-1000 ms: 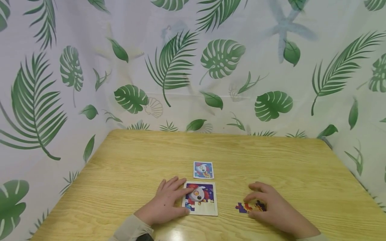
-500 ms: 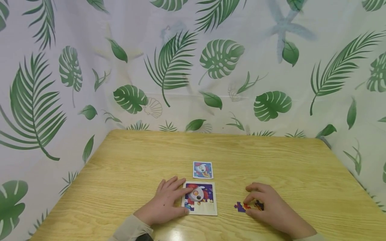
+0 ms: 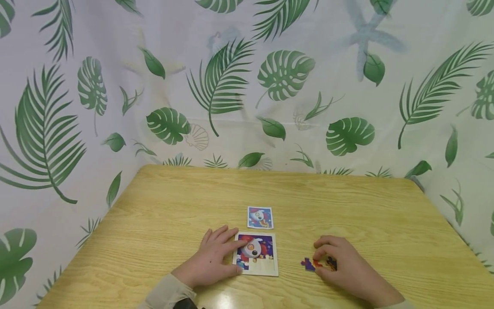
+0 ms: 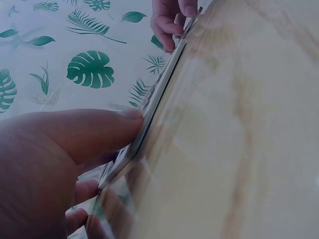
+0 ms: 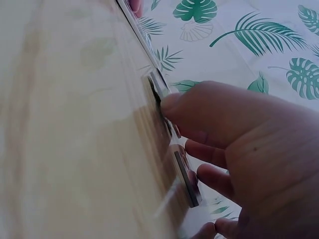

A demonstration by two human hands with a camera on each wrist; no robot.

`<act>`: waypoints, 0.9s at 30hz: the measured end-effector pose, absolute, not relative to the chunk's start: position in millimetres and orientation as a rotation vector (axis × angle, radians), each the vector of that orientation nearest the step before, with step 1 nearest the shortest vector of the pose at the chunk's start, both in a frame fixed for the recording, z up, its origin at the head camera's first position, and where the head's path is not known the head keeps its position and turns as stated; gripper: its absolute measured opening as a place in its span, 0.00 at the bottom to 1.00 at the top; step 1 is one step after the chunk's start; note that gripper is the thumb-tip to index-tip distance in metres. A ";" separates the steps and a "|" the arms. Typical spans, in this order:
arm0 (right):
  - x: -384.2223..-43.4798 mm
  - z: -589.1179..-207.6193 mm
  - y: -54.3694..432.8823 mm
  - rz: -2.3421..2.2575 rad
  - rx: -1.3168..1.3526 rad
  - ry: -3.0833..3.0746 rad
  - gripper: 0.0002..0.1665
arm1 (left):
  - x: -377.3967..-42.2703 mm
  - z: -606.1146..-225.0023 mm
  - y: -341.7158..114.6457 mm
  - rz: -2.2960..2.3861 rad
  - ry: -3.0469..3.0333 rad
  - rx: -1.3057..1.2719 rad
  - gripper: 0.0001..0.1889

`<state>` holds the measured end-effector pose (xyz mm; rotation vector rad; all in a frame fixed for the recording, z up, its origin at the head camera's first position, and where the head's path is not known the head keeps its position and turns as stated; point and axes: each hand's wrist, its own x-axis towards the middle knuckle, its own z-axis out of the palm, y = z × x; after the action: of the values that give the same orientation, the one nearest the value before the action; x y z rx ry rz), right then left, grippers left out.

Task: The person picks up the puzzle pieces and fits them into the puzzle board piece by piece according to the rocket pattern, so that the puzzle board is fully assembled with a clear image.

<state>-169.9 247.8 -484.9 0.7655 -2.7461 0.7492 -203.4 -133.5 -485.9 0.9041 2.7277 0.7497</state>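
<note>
My left hand point(image 3: 212, 262) lies at the left side of a square puzzle board point(image 3: 266, 269), its index finger reaching over the picture and its thumb at the near left corner. The partly filled board shows a white-and-red rocket. Pale bare backing shows at its lower right. To the right, my right hand point(image 3: 345, 266) has thumb and index finger curled around an orange-and-dark puzzle piece point(image 3: 328, 262), which the fingers partly cover. A purple-and-orange puzzle piece point(image 3: 308, 264) lies just left of the fingertips. In the right wrist view, the thumb touches a piece's edge point(image 5: 159, 94).
Behind the board lies a small picture card point(image 3: 260, 217) with a similar rocket. The wood-grain table point(image 3: 185, 193) extends around both hands. A leaf-printed cloth point(image 3: 231, 107) hangs along the back and sides.
The right hand has shifted slightly left toward the purple-and-orange piece, its fingertips drawing a little closer together. The left hand and board have stayed in place.
</note>
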 end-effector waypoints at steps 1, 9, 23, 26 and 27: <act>-170.2 -485.1 247.6 0.752 0.761 -2.745 0.19 | -203.4 -485.6 -133.4 0.752 2.726 0.904 0.35; -171.1 -482.3 233.3 0.813 0.703 -2.776 0.17 | -202.7 -484.3 -132.4 0.758 2.728 0.898 0.36; -175.8 -480.4 171.7 0.924 0.796 -2.827 0.13 | -201.7 -482.8 -130.6 0.738 2.737 0.884 0.36; -176.0 -478.1 158.1 0.931 0.810 -2.846 0.11 | -202.0 -482.9 -130.4 0.745 2.734 0.878 0.35; -176.3 -477.8 154.0 0.932 0.817 -2.845 0.11 | -202.1 -483.1 -130.5 0.748 2.733 0.879 0.35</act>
<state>-176.3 154.0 -477.8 0.8170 -2.8454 0.9319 -202.1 -130.5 -483.1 0.8792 2.7332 0.7475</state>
